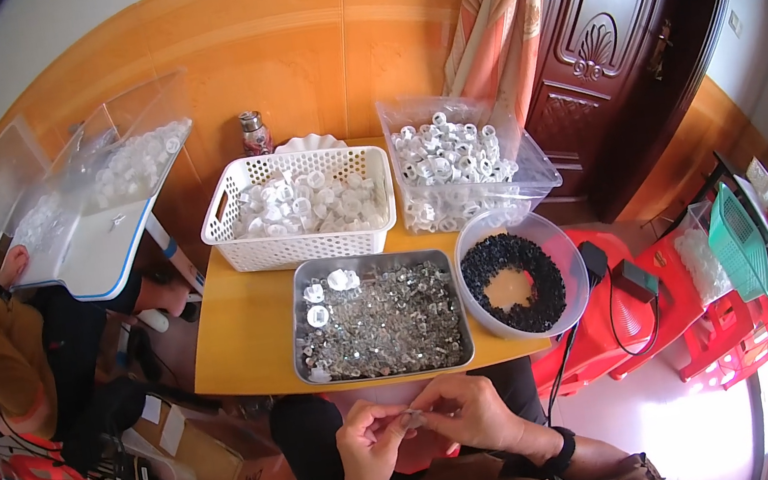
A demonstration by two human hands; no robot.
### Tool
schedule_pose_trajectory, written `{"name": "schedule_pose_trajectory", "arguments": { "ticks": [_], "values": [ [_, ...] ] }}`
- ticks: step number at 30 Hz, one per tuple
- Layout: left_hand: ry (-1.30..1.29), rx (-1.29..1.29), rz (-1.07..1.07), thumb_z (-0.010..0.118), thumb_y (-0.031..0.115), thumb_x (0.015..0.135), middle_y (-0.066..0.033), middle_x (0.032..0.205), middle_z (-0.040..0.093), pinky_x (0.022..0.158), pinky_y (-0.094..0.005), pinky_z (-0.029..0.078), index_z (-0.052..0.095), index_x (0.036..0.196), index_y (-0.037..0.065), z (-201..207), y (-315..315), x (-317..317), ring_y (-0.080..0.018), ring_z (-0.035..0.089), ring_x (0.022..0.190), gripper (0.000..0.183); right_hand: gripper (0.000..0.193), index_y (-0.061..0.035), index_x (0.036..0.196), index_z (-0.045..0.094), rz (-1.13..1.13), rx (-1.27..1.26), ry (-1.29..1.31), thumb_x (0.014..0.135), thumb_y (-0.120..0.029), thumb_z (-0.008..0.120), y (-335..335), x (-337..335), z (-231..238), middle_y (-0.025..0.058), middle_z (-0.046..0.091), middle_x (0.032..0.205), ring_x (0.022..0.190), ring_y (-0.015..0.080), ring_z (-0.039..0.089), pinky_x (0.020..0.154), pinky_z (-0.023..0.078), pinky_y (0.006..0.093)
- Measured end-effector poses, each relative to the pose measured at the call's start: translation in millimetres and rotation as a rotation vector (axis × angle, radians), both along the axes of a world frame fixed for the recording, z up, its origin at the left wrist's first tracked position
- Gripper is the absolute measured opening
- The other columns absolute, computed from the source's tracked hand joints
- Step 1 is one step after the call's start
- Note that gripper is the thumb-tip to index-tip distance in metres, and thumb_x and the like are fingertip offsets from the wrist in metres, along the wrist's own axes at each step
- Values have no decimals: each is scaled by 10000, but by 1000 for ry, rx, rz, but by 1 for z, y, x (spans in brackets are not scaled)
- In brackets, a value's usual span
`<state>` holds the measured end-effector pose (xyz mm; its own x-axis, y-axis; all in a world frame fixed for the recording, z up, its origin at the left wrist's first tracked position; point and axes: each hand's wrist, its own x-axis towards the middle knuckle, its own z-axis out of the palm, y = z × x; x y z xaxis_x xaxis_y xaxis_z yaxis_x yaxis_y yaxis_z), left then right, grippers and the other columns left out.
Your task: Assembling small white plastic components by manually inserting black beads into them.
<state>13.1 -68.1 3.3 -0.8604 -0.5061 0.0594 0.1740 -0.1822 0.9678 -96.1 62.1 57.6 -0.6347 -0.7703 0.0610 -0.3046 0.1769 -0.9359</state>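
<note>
Above your lap, just off the near edge of the table (231,342), your left hand (371,438) and right hand (472,412) meet, thumbs and forefingers closed on a small clear piece (415,419) mostly hidden by your fingertips. It looks light and stiff, probably hard plastic, so it may slip if pinched on a smooth face; take it by opposite edges, lightly, as thin parts could crack. Beyond your hands, a metal tray (389,374) holds a glittering layer of clear pieces (392,323), with a few white fittings (318,316) at its far left corner. Right of it stands a translucent bowl (578,261) with small black parts (550,287) ringed around its bare middle. Farther back, a white perforated basket (306,248) of whitish caps (319,200) sits left of a clear bin (533,176) of white ring-shaped parts (456,155); behind the basket stands a bottle (255,135).
</note>
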Motion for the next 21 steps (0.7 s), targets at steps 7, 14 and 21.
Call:
{"name": "schedule_pose_trajectory", "arguments": {
  "ticks": [7, 14, 21],
  "values": [
    [81, 81, 247, 630, 10, 861, -52, 969, 576, 838, -313, 487, 556, 1088, 14, -3, -15, 8, -146, 554, 957, 239, 124, 9, 887, 665, 15, 112, 157, 774, 24, 617, 4, -110, 51, 59, 660, 721, 648, 100, 636, 578, 517, 256],
    [82, 135, 213, 623, -9, 857, -63, 947, 581, 815, -285, 493, 565, 1058, 4, -7, -12, 12, -142, 577, 904, 209, 293, 56, 1038, 629, -490, -272, 455, 754, -3, 667, 0, -254, 84, 92, 672, 849, 739, 147, 641, 647, 522, 268],
    [89, 182, 286, 618, -13, 861, -65, 928, 599, 806, -287, 501, 572, 1046, -3, -11, -18, 21, -143, 593, 884, 191, 296, -26, 1076, 621, -21, 97, 608, 782, -5, 642, -68, -134, 51, 102, 639, 991, 875, 176, 624, 746, 527, 284]
  ]
}}
